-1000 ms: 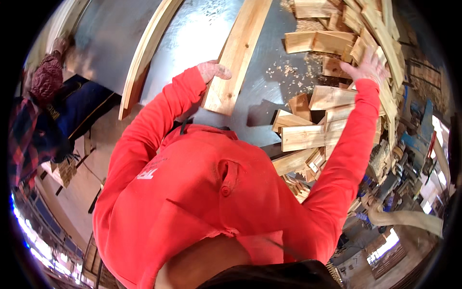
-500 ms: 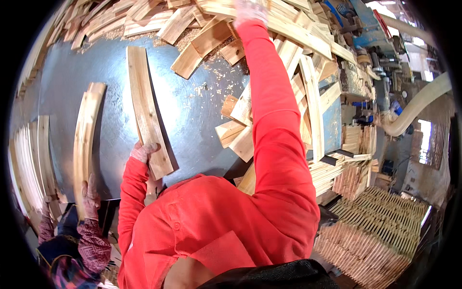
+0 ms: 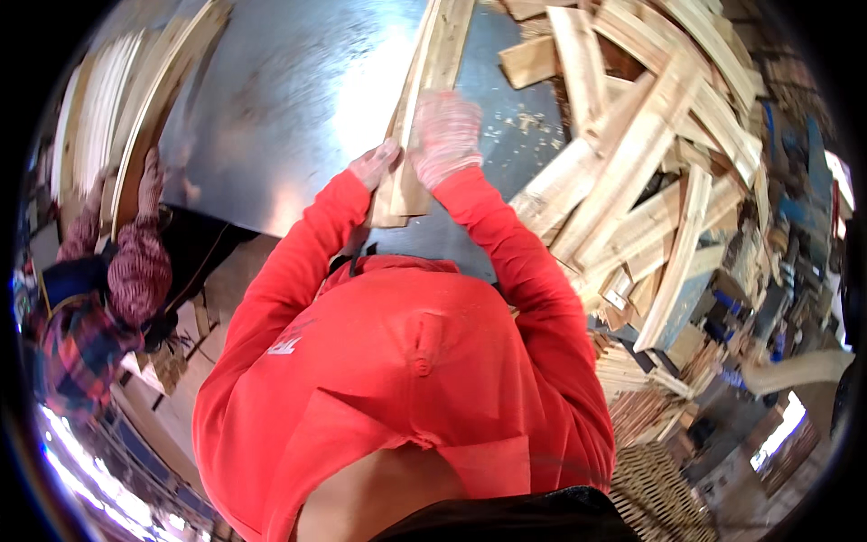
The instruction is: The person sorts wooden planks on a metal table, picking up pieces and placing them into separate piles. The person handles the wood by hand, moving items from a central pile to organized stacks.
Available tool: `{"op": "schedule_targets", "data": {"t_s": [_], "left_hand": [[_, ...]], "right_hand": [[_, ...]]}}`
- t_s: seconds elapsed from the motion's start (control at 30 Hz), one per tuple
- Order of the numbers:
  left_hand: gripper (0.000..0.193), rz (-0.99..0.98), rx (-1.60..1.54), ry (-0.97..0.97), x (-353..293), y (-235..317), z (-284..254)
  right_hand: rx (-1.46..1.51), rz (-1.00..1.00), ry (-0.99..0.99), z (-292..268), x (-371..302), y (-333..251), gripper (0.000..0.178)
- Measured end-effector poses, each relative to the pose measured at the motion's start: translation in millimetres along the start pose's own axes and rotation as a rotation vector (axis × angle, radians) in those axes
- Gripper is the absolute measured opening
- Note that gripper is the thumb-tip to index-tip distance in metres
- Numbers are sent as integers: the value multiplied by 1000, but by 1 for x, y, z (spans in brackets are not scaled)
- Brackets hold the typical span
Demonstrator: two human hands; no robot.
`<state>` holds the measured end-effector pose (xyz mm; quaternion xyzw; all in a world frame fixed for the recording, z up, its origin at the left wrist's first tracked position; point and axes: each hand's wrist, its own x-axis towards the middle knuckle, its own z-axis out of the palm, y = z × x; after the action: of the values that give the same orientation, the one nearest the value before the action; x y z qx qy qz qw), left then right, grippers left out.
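Two or so long wooden boards [image 3: 443,56] lie side by side in front of me, their near ends close to the table edge. My left hand [image 3: 375,164], in a pale glove, grips their left edge with its thumb on top. On the other side, my right hand [image 3: 446,134] is closed against the boards' right edge; motion blurs its gloved fingers. Beneath the boards is the grey metal table [image 3: 280,117].
A heap of loose boards [image 3: 623,172] covers the right side, with wood chips [image 3: 528,119] beside it. At left, a co-worker's hands [image 3: 149,185] hold a board [image 3: 153,117] near upright pale boards [image 3: 101,108]. Slatted wood stacks [image 3: 655,492] stand at lower right.
My right hand has come back from the far pile to the boards beside my left hand. Another board now lies against the first. My view has turned; the co-worker's board has moved toward the stack.
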<state>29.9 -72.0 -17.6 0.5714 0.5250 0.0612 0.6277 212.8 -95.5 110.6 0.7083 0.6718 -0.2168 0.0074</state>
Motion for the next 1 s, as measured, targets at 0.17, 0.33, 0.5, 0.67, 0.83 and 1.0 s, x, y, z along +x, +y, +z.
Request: {"op": "schedule_targets", "data": {"t_s": [0.17,0.33,0.5,0.67,0.83,1.0], "left_hand": [[51,247,-23,-155,19,-48,14],[55,-1,-342,108,-16,13,22],[50,-71,-304,361,-57,39,-76],[57,-133,551,698,-88,39,-193],[59,103,742,500,-86,-5,-233],[80,101,846,27,-97,-25,-198]], "right_hand": [[856,497,173,60,15,-8,118],[1462,355,86,63,10,12,114],[1960,145,-287,47,-16,46,103],[392,103,-655,-54,-15,50,107],[-15,-545,-746,-59,46,-5,65],[-276,-649,-352,-23,140,-40,32]]}}
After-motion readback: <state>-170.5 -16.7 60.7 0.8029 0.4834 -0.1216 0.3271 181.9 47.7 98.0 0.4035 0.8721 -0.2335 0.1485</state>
